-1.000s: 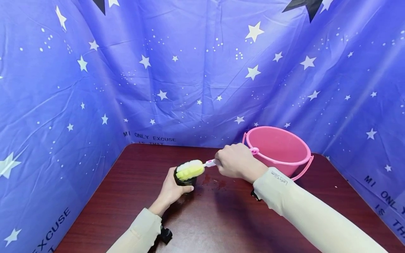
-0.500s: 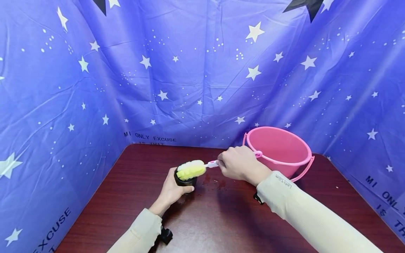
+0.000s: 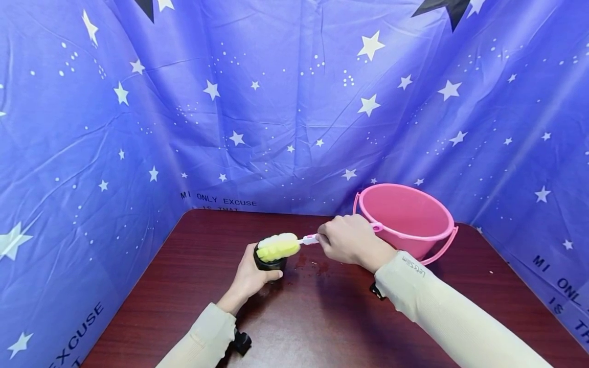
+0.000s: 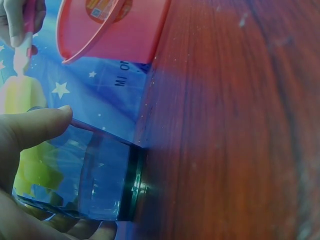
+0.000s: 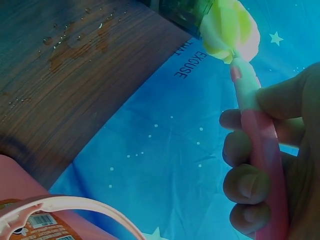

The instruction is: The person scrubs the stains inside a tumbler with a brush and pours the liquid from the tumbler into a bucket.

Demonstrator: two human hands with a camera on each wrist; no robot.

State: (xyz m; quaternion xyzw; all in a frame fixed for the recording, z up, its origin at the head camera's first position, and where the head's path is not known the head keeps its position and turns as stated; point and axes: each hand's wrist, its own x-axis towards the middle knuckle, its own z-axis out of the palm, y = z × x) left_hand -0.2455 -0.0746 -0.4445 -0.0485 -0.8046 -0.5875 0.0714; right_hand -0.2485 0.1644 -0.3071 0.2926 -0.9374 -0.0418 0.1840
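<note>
My left hand (image 3: 248,273) grips a dark see-through cup (image 4: 107,175), thumb on one side and fingers round the other. The cup's base sits right at the tabletop in the left wrist view. A sponge bottle brush (image 3: 279,246) with a yellow and white head lies slantwise across the cup's mouth. Part of its head is inside, showing yellow through the cup wall. In my right hand (image 3: 347,238) is the brush's pink and white handle (image 5: 262,135), fingers wrapped round it and thumb along it.
A pink bucket (image 3: 416,246) with a lowered handle stands at the back right, close behind my right hand. Water drops (image 5: 62,42) wet the dark red wooden table (image 3: 303,322) beside the cup. A blue starry cloth (image 3: 285,102) encloses the table's back and sides.
My right hand has shifted slightly right and down, drawing the brush head a little outward across the cup's mouth. My left hand and the cup have stayed put.
</note>
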